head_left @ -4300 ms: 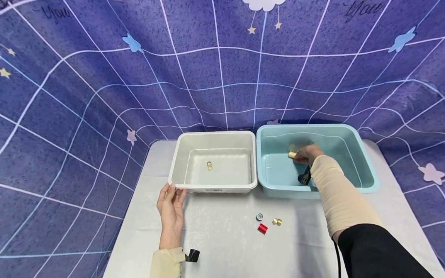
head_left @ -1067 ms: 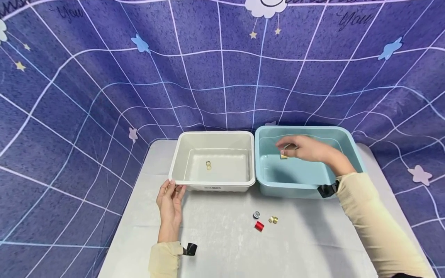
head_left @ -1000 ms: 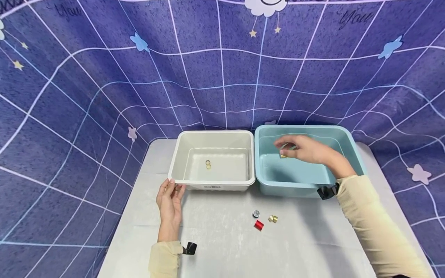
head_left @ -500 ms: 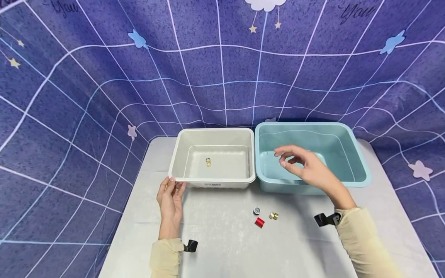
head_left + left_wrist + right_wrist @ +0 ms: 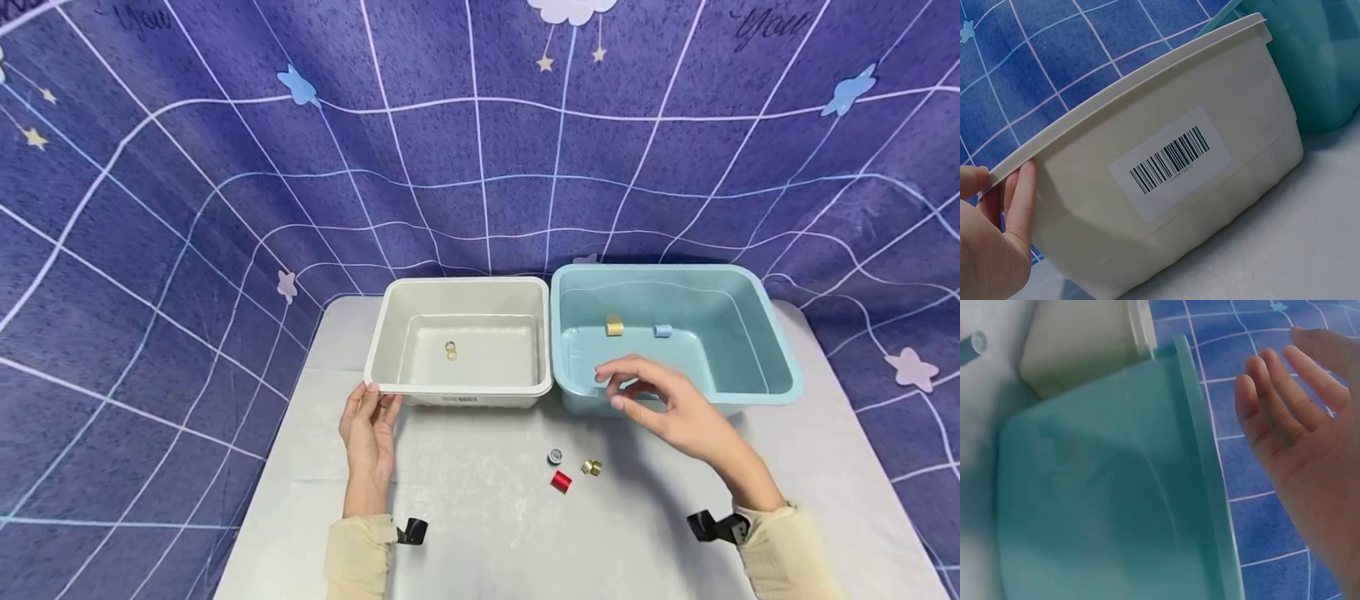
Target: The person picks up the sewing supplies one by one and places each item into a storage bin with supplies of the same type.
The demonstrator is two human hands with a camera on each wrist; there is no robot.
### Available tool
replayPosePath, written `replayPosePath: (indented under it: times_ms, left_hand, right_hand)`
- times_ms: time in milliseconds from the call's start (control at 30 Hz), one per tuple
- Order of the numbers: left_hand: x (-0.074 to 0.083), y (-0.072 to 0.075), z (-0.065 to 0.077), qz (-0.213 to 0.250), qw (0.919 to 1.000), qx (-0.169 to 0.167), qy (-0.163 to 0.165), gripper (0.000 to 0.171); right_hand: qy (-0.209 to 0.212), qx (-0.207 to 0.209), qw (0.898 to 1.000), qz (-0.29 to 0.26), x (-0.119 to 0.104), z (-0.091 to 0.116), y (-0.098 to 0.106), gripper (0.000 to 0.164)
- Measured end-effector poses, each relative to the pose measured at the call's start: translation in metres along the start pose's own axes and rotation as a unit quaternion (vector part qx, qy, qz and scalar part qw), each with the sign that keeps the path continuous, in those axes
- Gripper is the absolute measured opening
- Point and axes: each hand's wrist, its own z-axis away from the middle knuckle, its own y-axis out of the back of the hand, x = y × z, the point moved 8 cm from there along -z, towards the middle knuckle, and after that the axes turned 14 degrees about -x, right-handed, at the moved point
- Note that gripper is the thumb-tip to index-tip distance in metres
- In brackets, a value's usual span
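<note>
While the left hand (image 5: 369, 435) grips the near-left corner of the white tub (image 5: 384, 337), prob. to steady it, the right hand (image 5: 670, 405) hovers loose-fingered, holding nothing, near the spools (image 5: 572, 469) on the desk (image 5: 480, 517). White tub: two rings (image 5: 451, 351). Blue tub (image 5: 780, 354): yellow spool (image 5: 614, 326) & blue spool (image 5: 662, 330).

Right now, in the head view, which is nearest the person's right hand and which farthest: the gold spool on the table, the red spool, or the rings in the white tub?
From the right hand:
1. Gold spool, on the table just below and left of the hand.
2. Red spool, on the table, a little further left.
3. Rings, on the white tub's floor, far left.
</note>
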Motion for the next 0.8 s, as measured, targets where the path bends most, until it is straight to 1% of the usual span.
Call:
replayPosePath:
  times_ms: [167, 467, 600, 800]
  left_hand:
    - [-0.003, 0.001, 0.002, 0.005, 1.0000, 0.004, 0.004, 0.040]
    - [-0.004, 0.000, 0.000, 0.007, 1.0000, 0.004, 0.002, 0.043]
    - [-0.003, 0.001, 0.000, -0.005, 0.9999, 0.010, -0.002, 0.036]
    - [-0.002, 0.002, -0.001, 0.017, 0.9997, 0.014, -0.009, 0.029]
  right_hand:
    - [0.005, -0.015, 1.000, -0.003, 0.002, 0.011, -0.015, 0.043]
    - [-0.001, -0.014, 1.000, -0.010, 0.018, 0.025, -0.037, 0.049]
    - [-0.005, -0.006, 1.000, -0.001, 0.027, 0.032, -0.050, 0.051]
    - [-0.013, 0.008, 1.000, 0.015, 0.041, 0.036, -0.073, 0.049]
